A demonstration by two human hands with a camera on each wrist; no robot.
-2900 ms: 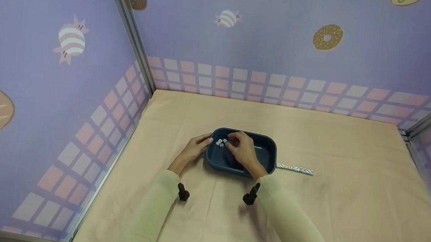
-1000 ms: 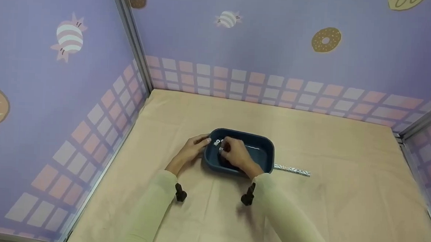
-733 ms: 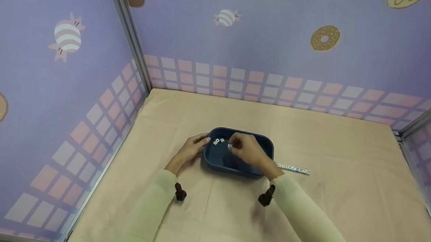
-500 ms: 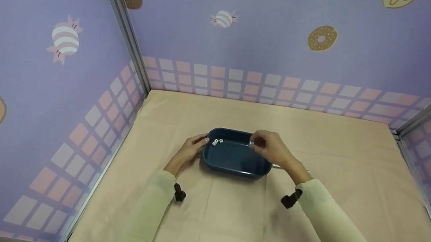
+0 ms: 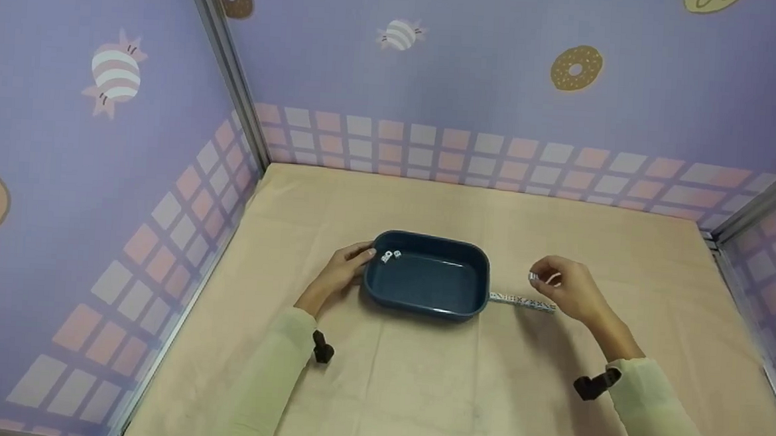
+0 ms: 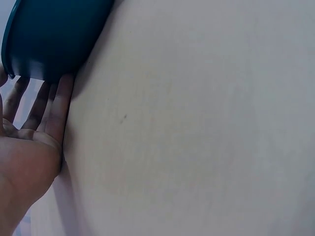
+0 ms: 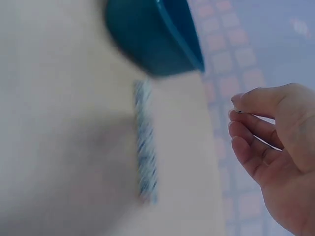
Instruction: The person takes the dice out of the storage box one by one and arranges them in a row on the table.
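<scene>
My left hand (image 5: 345, 269) grips the left end of a dark blue rectangular tray (image 5: 427, 286), thumb at the rim and fingers against the outer wall, as the left wrist view also shows. A few white dice (image 5: 387, 256) lie inside the tray's far left corner. My right hand (image 5: 567, 287) is raised to the right of the tray and pinches a small white die (image 5: 532, 277) between thumb and fingertips. Below and left of that hand, a straight row of dice (image 5: 522, 303) extends from the tray's right side; it is blurred in the right wrist view.
A pale cloth (image 5: 419, 379) covers the table. Purple patterned walls (image 5: 475, 70) enclose it at the back and both sides, with metal posts (image 5: 233, 70) at the corners. A black wrist mount (image 5: 595, 385) sits on each sleeve.
My right hand has picked a die from the tray's left part and carried it rightward, out past the tray's right end. The left hand has stayed on the tray.
</scene>
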